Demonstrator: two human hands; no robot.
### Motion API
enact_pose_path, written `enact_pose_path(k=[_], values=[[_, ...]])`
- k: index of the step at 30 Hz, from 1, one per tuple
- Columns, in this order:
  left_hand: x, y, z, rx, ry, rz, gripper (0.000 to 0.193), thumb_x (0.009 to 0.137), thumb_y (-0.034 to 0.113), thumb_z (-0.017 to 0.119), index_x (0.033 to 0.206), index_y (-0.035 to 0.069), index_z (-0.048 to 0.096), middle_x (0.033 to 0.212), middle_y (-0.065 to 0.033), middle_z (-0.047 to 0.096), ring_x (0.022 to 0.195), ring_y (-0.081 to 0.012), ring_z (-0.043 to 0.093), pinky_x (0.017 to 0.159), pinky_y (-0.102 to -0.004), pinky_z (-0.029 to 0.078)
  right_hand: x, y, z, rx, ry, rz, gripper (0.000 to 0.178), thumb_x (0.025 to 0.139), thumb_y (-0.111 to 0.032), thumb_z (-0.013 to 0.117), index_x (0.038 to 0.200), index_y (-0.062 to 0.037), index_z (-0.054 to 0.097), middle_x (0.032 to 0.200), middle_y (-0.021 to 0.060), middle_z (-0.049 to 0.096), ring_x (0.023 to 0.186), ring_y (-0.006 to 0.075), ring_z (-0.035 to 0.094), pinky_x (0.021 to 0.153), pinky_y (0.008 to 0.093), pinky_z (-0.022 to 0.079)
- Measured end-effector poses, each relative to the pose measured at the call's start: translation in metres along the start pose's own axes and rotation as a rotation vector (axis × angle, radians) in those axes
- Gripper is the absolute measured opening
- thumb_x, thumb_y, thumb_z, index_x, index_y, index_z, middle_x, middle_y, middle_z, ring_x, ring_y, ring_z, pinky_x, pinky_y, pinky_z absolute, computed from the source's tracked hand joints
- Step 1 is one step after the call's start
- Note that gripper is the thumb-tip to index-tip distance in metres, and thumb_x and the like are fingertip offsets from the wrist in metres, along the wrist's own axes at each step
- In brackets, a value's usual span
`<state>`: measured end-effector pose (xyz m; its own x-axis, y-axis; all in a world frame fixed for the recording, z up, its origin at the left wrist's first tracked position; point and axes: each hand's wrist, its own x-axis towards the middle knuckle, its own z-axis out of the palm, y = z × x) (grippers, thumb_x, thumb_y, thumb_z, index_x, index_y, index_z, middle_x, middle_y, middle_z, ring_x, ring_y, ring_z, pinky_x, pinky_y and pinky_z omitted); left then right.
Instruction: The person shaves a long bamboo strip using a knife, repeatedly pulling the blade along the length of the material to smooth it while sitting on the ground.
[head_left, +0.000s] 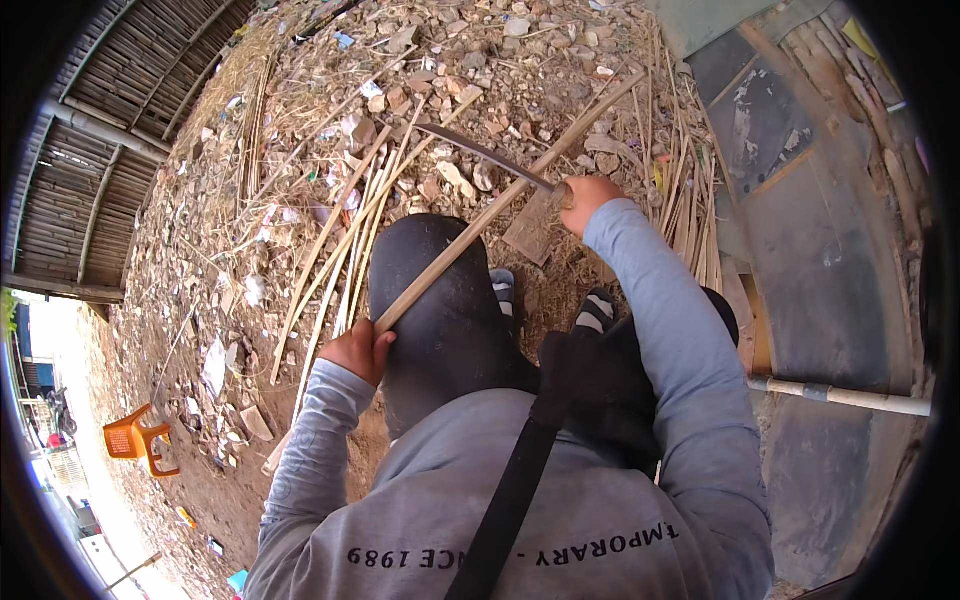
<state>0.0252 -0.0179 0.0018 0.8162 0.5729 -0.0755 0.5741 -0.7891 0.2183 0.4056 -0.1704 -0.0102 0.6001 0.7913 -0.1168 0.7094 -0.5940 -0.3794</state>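
My left hand is closed around the near end of a long bamboo strip. The strip slants up and away to the right, passing over my left knee. In my right hand is the handle of a long, slightly curved knife, its blade pointing to the upper left. Blade and strip cross close to the handle; whether they touch I cannot tell. Below that crossing, a flat wooden board lies on the ground.
Several split bamboo strips lie left of my knee, and another bundle is on the right. Stones and litter cover the ground. Dark sheet panels stand at right. An orange plastic chair is at far left, below a bamboo wall.
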Motion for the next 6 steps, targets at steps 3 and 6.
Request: enact_pose_path(k=[3,6], values=[[-0.005,-0.001,-0.002,-0.035,-0.099,-0.098,0.035,0.094,0.036,0.054,0.088,0.002,0.048,0.071,-0.0247,0.061,0.066,-0.0458,0.061,0.059,-0.0535,0.048,-0.006,-0.018,0.01,0.005,0.001,-0.082,0.026,0.076,-0.02,0.063,0.098,-0.0065,0.064,0.086,0.019,0.067,0.084,0.0366,0.065,0.079,0.0431,0.053],[-0.015,-0.006,0.005,-0.028,-0.082,-0.083,0.036,0.094,0.039,0.054,0.088,0.004,0.049,0.068,-0.0239,0.061,0.065,-0.045,0.062,0.058,-0.053,0.049,-0.019,-0.029,0.006,-0.007,-0.108,-0.078,0.023,0.077,-0.02,0.063,0.096,-0.0066,0.064,0.086,0.0188,0.067,0.083,0.0362,0.065,0.079,0.0438,0.053]])
